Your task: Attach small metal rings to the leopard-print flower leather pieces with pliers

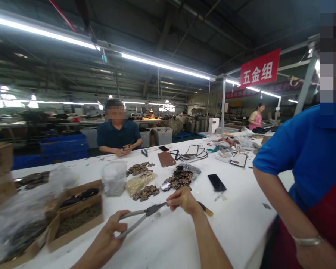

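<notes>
Your pliers [150,211], grey-handled and dark-headed, are held aslant above the counter [162,246], well apart from its far edge, with the handles [136,213] spread.

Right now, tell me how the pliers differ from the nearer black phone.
The pliers are held in the left hand; the phone lies flat on the white table, untouched. The pliers' gray handles spread into a V; the phone is one rectangular slab. Both have dark parts.

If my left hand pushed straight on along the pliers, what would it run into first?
Most likely the right hand: its fingertips sit right at the tip of the pliers, though actual contact is unclear.
</notes>
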`<state>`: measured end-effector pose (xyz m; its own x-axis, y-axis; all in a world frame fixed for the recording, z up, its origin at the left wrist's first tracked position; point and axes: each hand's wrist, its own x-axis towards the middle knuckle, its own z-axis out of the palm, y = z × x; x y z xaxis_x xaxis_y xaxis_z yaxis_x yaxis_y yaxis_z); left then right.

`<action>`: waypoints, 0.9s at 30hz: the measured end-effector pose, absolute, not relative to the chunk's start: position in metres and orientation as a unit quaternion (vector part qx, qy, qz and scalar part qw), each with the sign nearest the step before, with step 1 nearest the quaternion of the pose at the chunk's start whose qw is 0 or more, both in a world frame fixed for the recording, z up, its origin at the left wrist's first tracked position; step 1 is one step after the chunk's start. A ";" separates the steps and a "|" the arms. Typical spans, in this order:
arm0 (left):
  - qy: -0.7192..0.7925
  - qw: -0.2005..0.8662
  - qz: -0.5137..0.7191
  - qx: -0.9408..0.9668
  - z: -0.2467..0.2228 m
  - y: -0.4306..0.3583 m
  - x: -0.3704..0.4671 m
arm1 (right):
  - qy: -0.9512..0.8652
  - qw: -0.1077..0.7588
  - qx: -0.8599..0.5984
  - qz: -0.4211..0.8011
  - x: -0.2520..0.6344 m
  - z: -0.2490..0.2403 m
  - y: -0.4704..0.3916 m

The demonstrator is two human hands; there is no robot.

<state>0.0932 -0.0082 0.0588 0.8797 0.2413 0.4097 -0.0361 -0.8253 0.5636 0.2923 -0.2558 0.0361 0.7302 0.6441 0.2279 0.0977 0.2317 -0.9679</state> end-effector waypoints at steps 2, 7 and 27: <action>-0.016 0.215 0.268 0.939 0.055 -0.007 0.080 | -0.319 0.710 -0.592 0.210 0.285 0.034 -0.256; 0.007 0.232 0.256 0.938 0.038 -0.021 0.046 | -0.328 0.712 -0.576 0.232 0.266 0.016 -0.258; 0.048 0.195 0.266 0.943 0.037 -0.050 0.016 | -0.385 0.660 -0.608 0.215 0.259 0.003 -0.254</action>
